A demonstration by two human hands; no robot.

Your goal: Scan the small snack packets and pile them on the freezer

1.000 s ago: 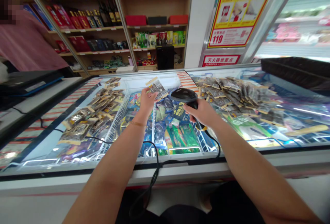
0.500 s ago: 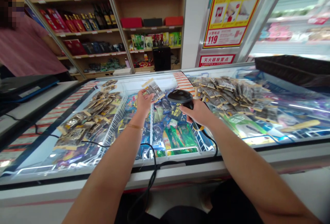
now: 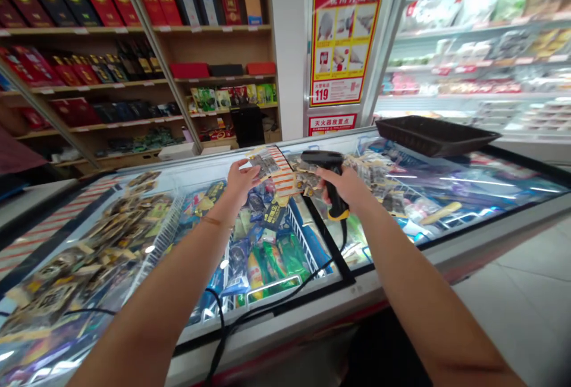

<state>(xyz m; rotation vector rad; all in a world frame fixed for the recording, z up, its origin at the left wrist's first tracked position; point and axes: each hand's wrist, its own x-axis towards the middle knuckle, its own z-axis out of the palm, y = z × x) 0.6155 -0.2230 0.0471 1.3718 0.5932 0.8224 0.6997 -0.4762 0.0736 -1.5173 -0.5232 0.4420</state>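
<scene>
My left hand (image 3: 243, 180) is closed on the edge of a small flat packet (image 3: 266, 164) with a printed label, held over the open part of the chest freezer (image 3: 250, 323). My right hand (image 3: 345, 188) wraps round the handle of a black barcode scanner (image 3: 322, 158), its head pointing left towards the packet. From the yellow-trimmed base of the scanner a black cable (image 3: 307, 280) runs down and left across the freezer's front edge. Similar packets lie in a pile (image 3: 111, 220) on the left glass and in another pile (image 3: 379, 176) behind my right hand.
Bagged frozen goods (image 3: 272, 262) fill wire baskets (image 3: 156, 250) below my hands. A dark brown tray (image 3: 437, 132) rests on the freezer's right end. Wooden shelves (image 3: 218, 28) with boxes and a lit display fridge (image 3: 477, 66) stand behind. Part of a person in pink (image 3: 15, 152) shows at the left edge.
The view has swung to the right. The scanner has turned from pointing down to a more level pose facing left. The packet stays in my left hand, and the glass lid edge now shows right of the baskets.
</scene>
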